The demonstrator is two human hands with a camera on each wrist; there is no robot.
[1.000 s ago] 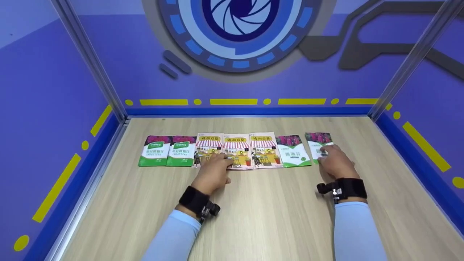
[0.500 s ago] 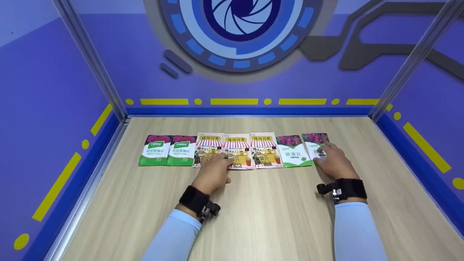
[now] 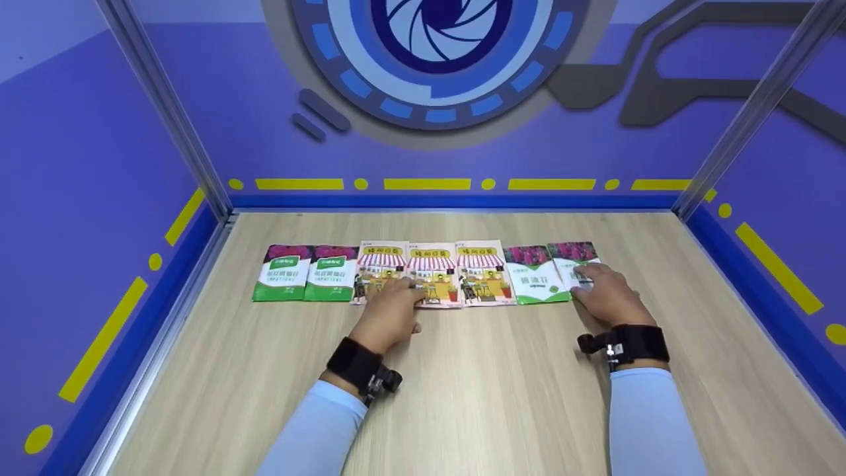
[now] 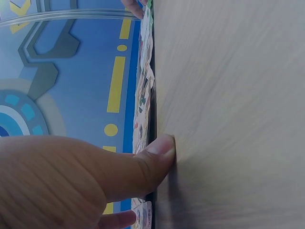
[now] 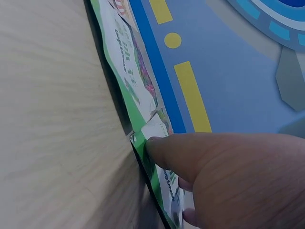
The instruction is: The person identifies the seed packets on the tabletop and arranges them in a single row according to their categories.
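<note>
Seed packets lie in one row across the table in the head view. Fingers of my left hand [image 3: 388, 314] rest on the left and middle pink packets [image 3: 433, 264] with striped awnings; its thumb [image 4: 159, 152] touches the tabletop beside them in the left wrist view. My right hand [image 3: 611, 295] presses on the rightmost green-and-white flower seed packet [image 3: 574, 252], thumb [image 5: 159, 145] on its face near a corner. That packet's left edge meets or slightly overlaps its neighbouring green-and-white packet [image 3: 534, 277]. My right hand hides its lower right part.
Two green-and-white packets with pink flowers [image 3: 281, 281] form the row's left end. The third pink packet [image 3: 486, 274] lies right of the middle one. A wooden table [image 3: 476, 390] carries everything, with a blue-purple wall [image 3: 423, 158] behind and panels at both sides.
My right hand has slid the rightmost seed packet left, closing the gap to its neighbour. My left hand has stayed in place on the pink packets.
</note>
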